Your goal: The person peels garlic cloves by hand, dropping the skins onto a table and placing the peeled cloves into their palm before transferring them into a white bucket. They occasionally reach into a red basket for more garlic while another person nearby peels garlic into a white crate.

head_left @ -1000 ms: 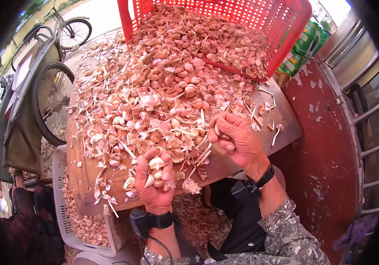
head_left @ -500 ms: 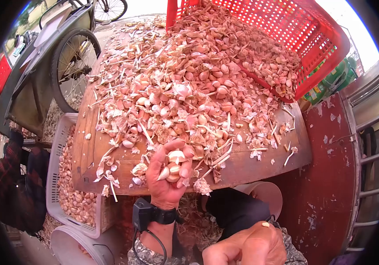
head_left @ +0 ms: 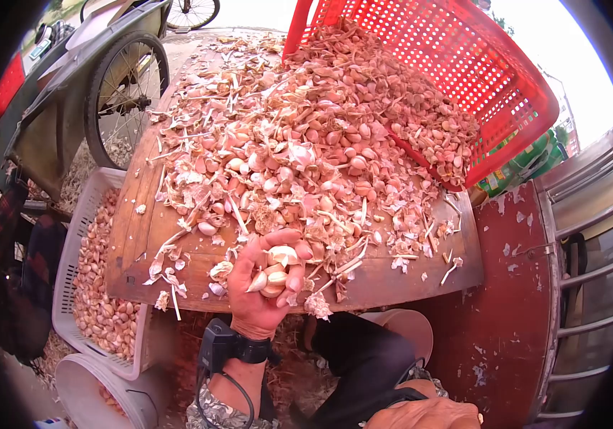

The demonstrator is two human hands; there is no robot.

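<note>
My left hand [head_left: 249, 300] is palm up at the table's front edge, with its fingers curled round several peeled garlic cloves [head_left: 275, 277]. A dark strap with a black box [head_left: 222, 345] is on that wrist. At the bottom edge, over my lap, my right hand [head_left: 428, 415] shows mainly its back and bent knuckles. It looks closed, but its fingertips are cut off by the frame and whatever they hold is hidden. A small pale piece [head_left: 480, 418] shows at its right side. Beyond my left hand, a heap of garlic cloves and papery skins [head_left: 285, 164] covers much of the wooden table [head_left: 142, 247].
A red perforated basket [head_left: 514, 79] lies tipped at the back right, spilling garlic. A white crate of cloves [head_left: 67, 286] and a white bucket [head_left: 81, 393] stand at the left. Another pale bucket [head_left: 421, 336] is under the table. A wheeled cart [head_left: 49, 143] stands back left.
My right hand has moved down and right, partly out of the picture. My left hand still holds the cloves. The whole view has shifted slightly.
</note>
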